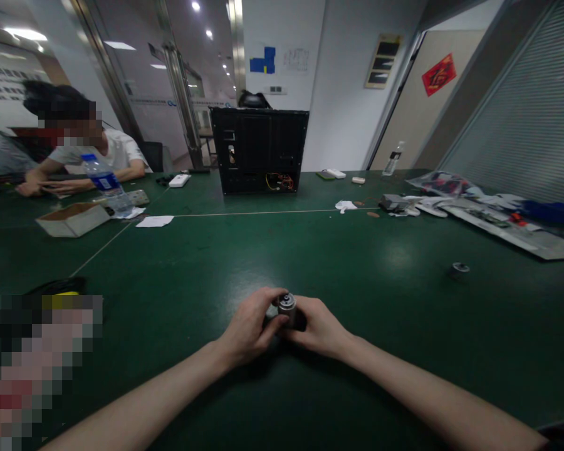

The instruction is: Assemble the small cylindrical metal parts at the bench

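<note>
A small cylindrical electric motor (287, 308) stands upright, its round metal end facing up, just above or on the green table (272, 250). My left hand (254, 322) grips it from the left, with the index finger near its top edge and the thumb across its front. From the other side, my right hand (317, 326) closes around it, fingers behind and thumb low. The motor's underside is hidden. A similar metal cylinder (459, 270) sits on the table to the right, apart from both hands.
A black computer case (263, 150) stands at the back. To the left are an open box (73, 220), a water bottle (108, 185) and a seated person (87, 138). At right lies a board (507, 232) with parts, near a clear bottle (393, 160). Someone's blurred-out form occupies the lower left.
</note>
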A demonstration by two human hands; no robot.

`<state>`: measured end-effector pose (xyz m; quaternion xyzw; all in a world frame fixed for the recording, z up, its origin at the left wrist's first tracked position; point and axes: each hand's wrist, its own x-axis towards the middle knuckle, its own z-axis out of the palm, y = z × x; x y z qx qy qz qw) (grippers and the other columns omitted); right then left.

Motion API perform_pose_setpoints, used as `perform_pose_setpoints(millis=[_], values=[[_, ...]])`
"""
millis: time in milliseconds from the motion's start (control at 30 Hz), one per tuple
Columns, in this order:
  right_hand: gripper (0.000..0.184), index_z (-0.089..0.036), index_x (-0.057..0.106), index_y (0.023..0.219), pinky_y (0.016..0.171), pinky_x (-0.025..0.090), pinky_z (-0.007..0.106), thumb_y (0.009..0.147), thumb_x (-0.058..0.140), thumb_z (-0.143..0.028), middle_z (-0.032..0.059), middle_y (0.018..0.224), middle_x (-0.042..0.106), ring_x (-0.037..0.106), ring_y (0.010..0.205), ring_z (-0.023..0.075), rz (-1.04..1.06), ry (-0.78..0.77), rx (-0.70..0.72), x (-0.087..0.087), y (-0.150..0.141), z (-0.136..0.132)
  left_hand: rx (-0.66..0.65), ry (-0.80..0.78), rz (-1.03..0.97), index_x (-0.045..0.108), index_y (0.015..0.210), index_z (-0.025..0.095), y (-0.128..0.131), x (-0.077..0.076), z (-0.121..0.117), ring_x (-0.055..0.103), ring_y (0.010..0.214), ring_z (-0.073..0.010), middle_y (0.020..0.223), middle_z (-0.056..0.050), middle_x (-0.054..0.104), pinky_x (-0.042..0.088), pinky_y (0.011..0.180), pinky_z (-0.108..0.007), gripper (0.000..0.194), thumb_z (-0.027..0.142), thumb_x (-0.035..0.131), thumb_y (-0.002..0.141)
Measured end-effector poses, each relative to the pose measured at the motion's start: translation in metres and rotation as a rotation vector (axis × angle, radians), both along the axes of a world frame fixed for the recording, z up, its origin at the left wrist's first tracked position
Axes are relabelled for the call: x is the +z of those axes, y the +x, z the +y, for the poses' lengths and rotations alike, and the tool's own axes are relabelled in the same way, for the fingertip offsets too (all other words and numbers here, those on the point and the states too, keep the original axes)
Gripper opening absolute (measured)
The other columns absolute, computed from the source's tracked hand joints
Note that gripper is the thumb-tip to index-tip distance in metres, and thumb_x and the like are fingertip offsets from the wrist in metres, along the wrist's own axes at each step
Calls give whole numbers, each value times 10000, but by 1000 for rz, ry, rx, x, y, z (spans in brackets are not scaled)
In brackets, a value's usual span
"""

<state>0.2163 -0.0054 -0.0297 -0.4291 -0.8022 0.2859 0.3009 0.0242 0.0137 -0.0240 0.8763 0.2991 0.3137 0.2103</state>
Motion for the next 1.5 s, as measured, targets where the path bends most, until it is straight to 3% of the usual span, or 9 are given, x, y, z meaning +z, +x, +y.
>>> perform_pose_setpoints(millis=[500, 800, 933, 1167, 1333, 1500], values=[[377, -148, 592, 828, 598, 347, 228, 748, 650, -513, 11, 755, 587, 484, 629, 122, -76, -48, 22, 1, 3, 1, 63, -187, -10, 455, 1189, 166, 2, 6, 0, 569, 921, -200, 1062, -90, 599, 456, 839, -332, 298, 225, 463, 898], [621, -152, 479, 612, 548, 261, 240, 864, 275, -681, -12, 593, 436, 357, 525, 90, -75, 10, 82, -8, 6, 5, 85, -291, -11, 528, 988, 151, 4, 9, 6, 575, 752, -170, 852, -41, 618, 436, 705, -280, 206, 320, 427, 926], [635, -156, 424, 573, 519, 228, 237, 861, 252, -695, -25, 558, 371, 324, 508, 84, -31, -21, 69, -9, 7, 6, 97, -320, 13, 547, 951, 154, 5, 10, 7, 581, 730, -167, 814, -32, 628, 431, 686, -267, 225, 332, 410, 937], [544, -146, 486, 635, 539, 266, 228, 865, 374, -625, -22, 591, 429, 357, 540, 88, -38, -43, 29, -6, 6, 4, 80, -329, -11, 528, 1026, 160, 5, 12, 5, 599, 790, -177, 891, -51, 637, 451, 738, -278, 219, 321, 408, 938], [230, -155, 551, 834, 616, 347, 232, 784, 619, -369, 7, 769, 560, 476, 659, 125, -50, -4, -55, -3, 2, 2, 62, -263, -73, 456, 1156, 178, 4, 12, 2, 585, 873, -189, 1008, -71, 616, 457, 813, -324, 262, 264, 457, 908], [187, -168, 554, 857, 696, 382, 262, 724, 665, -239, 25, 850, 560, 499, 781, 162, -61, 52, -73, -2, 1, 3, 73, -192, -56, 477, 1124, 181, 4, 8, 1, 579, 873, -187, 1011, -66, 607, 466, 806, -330, 283, 228, 544, 853]])
